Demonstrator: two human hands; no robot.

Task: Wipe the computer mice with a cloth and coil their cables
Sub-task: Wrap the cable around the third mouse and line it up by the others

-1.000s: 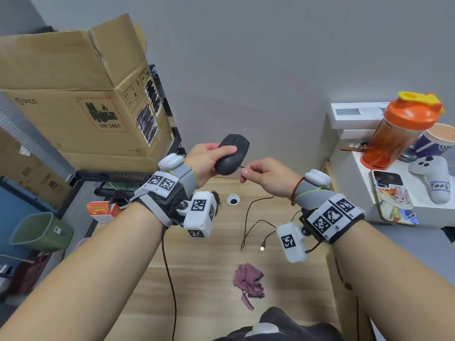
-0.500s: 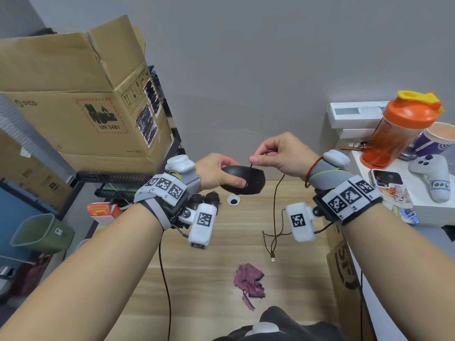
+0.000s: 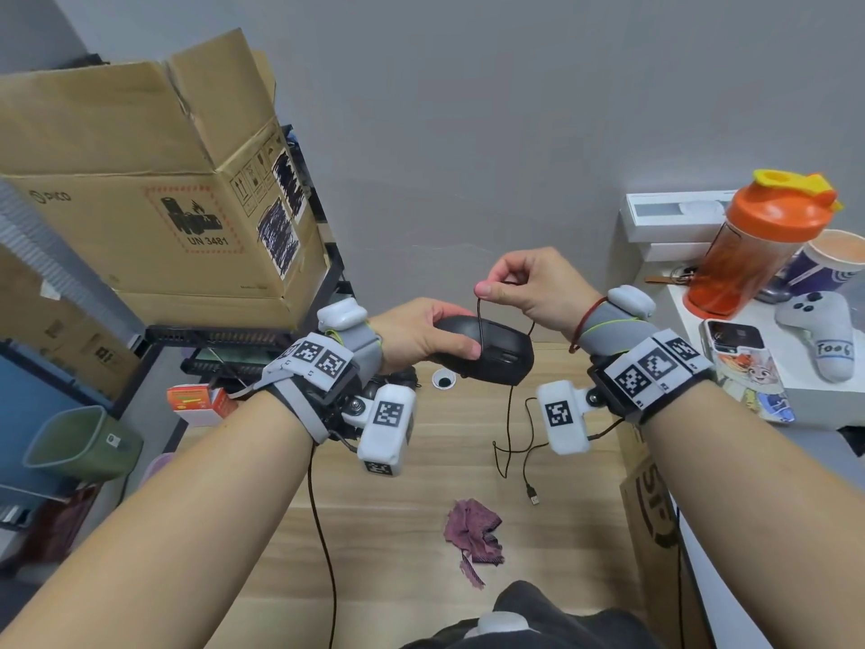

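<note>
My left hand (image 3: 421, 337) grips a black computer mouse (image 3: 496, 356) in the air above the wooden desk (image 3: 398, 498). Just above the mouse, my right hand (image 3: 529, 288) pinches its thin black cable (image 3: 508, 423), and one strand runs down across the mouse's top. The rest of the cable hangs below the mouse in loose loops and ends in a USB plug (image 3: 533, 497) near the desk. A crumpled purple cloth (image 3: 472, 531) lies on the desk toward me, apart from both hands.
A large cardboard box (image 3: 154, 189) stands at the left, with a green bin (image 3: 79, 445) below it. On the white surface at the right are an orange shaker bottle (image 3: 758, 255), a paper cup (image 3: 833, 262), a phone (image 3: 744, 363) and a white controller (image 3: 824, 334). A cable hole (image 3: 443, 379) sits in the desk.
My right hand rose from beside the mouse to above it, drawing the cable up and over the mouse. My left hand turned the mouse flatter and lowered it; the hanging cable shortened.
</note>
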